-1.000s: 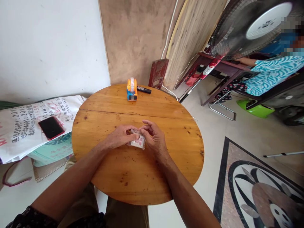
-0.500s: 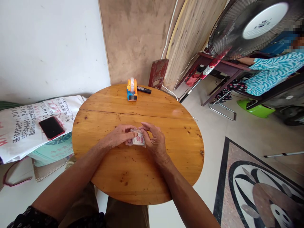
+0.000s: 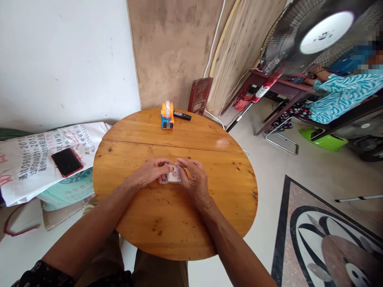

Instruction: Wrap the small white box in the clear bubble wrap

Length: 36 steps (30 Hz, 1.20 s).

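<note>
Both my hands meet at the middle of a round wooden table [image 3: 179,223]. My left hand [image 3: 151,172] and my right hand [image 3: 193,178] pinch a small clear packet [image 3: 173,175] with pink and white print between their fingertips. The packet rests low over the tabletop, mostly covered by my fingers. An orange and blue tape dispenser [image 3: 167,115] stands at the table's far edge, with a black remote [image 3: 182,116] lying just to its right.
A red-edged phone [image 3: 67,162] lies on printed white sacks [image 3: 32,159] to the left. A dark red chair [image 3: 200,95] stands behind the table. At the right, a standing fan [image 3: 317,36] and a seated person in a turquoise patterned top [image 3: 344,95].
My fingers have drawn closer around the packet, folding it smaller. The fan head has swung a little to the left.
</note>
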Each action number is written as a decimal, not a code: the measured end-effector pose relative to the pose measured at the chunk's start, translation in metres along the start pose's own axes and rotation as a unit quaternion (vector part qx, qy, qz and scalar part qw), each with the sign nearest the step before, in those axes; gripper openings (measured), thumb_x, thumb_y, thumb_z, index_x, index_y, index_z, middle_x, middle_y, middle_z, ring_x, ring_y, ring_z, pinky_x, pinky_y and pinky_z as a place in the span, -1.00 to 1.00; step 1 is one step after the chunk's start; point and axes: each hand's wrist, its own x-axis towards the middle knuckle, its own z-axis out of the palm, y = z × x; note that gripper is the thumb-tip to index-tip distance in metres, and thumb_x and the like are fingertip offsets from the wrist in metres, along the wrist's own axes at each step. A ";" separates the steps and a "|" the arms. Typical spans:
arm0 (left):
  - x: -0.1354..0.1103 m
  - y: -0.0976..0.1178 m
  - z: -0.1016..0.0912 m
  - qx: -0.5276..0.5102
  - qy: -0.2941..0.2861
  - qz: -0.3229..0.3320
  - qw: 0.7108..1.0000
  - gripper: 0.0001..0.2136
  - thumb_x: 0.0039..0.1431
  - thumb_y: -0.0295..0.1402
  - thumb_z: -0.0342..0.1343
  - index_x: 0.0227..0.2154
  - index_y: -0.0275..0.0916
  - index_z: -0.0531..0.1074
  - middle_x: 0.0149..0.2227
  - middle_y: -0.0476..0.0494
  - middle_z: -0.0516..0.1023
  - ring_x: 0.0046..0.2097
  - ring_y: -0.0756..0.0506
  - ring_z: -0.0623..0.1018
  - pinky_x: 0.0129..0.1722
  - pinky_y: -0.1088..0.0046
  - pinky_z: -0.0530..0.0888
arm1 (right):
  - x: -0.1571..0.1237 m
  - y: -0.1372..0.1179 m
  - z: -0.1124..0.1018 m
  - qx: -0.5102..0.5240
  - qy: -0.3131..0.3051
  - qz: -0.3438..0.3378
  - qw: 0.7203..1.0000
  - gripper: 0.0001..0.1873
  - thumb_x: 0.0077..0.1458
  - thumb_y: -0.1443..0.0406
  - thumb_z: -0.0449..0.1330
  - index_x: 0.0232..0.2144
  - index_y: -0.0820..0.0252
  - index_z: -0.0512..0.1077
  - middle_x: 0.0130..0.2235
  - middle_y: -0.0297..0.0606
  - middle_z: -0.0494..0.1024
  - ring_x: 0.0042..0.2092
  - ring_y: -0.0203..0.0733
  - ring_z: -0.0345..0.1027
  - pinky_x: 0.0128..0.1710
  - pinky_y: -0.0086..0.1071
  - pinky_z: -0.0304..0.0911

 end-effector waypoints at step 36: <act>0.004 0.004 0.005 0.030 0.077 -0.001 0.997 -0.71 0.13 -0.20 0.13 -0.26 -0.36 0.53 -0.64 0.09 0.36 -0.66 0.10 0.32 -0.63 0.60 0.25 | 0.001 0.002 -0.003 -0.096 -0.005 -0.117 0.988 -0.69 0.22 0.47 0.12 -0.05 0.07 0.45 -0.23 -0.28 0.69 -0.18 -0.26 0.55 0.11 -0.21 0.12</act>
